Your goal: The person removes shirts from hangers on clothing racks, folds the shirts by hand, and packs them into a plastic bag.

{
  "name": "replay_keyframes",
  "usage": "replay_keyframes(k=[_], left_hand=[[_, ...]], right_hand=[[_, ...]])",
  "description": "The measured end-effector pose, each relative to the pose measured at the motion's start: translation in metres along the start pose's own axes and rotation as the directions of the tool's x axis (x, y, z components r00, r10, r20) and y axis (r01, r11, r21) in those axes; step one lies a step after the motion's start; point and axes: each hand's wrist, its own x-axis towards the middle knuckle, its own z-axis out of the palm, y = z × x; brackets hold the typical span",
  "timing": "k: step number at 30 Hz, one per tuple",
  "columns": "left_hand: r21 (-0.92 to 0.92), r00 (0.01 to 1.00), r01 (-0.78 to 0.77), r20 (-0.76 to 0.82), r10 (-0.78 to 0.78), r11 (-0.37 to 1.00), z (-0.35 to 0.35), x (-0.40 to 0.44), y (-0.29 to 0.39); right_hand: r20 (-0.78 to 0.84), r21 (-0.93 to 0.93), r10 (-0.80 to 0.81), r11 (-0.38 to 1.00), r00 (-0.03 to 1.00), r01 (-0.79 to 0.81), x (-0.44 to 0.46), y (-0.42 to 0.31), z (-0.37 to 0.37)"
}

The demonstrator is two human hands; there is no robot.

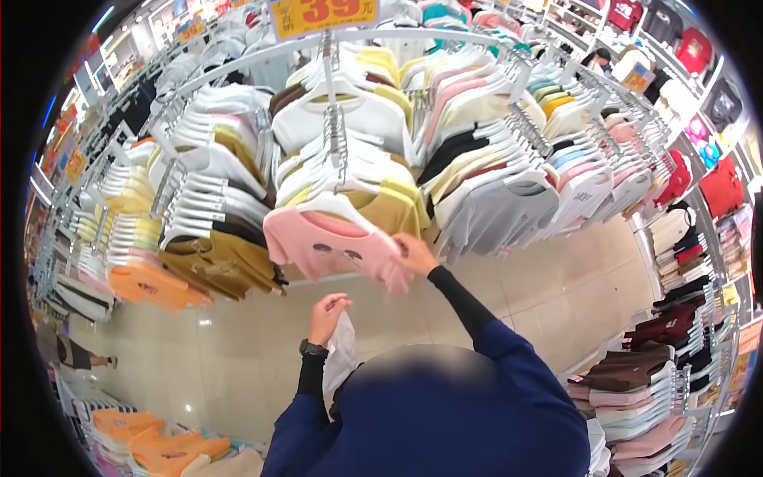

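Observation:
A pink T-shirt (pixel 322 232) with a dark sunglasses-like print hangs on a white hanger (pixel 347 208) at the front of the middle rack. My right hand (pixel 415 256) grips its shoulder, near the hanger's end. Lower down, in front of the rack, my left hand (pixel 326 316) is closed, fingers curled, with a dark watch (pixel 313 348) on the wrist. A limp white cloth-like thing (pixel 342 350) hangs from that hand; its exact kind is unclear. Behind the pink shirt hang yellow shirts (pixel 404 208) and a white shirt (pixel 338 123).
To the left are mustard shirts (pixel 218 262) and orange shirts (pixel 151 282); grey shirts (pixel 501 208) hang to the right. A price sign (pixel 324 16) tops the rack. More clothes racks (pixel 636 389) stand close by at lower right. Tiled floor (pixel 246 350) lies between racks.

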Motion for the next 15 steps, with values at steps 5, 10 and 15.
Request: replay_keyframes(k=[5, 10, 15], left_hand=[[0.101, 0.932, -0.276, -0.216, 0.292, 0.956, 0.025, 0.082, 0.042], [-0.028, 0.988, -0.157, -0.005, 0.157, 0.987, 0.04, 0.126, 0.076], [0.153, 0.987, -0.097, -0.109, 0.114, 0.983, 0.047, 0.13, 0.086]], right_hand=[[0.008, -0.027, -0.078, 0.997, 0.997, 0.078, 0.005, -0.011, 0.029], [0.013, 0.065, -0.049, 0.997, 0.999, 0.048, 0.007, -0.02, 0.034], [-0.067, 0.469, -0.077, 0.877, 0.995, 0.099, 0.019, -0.028, 0.049]])
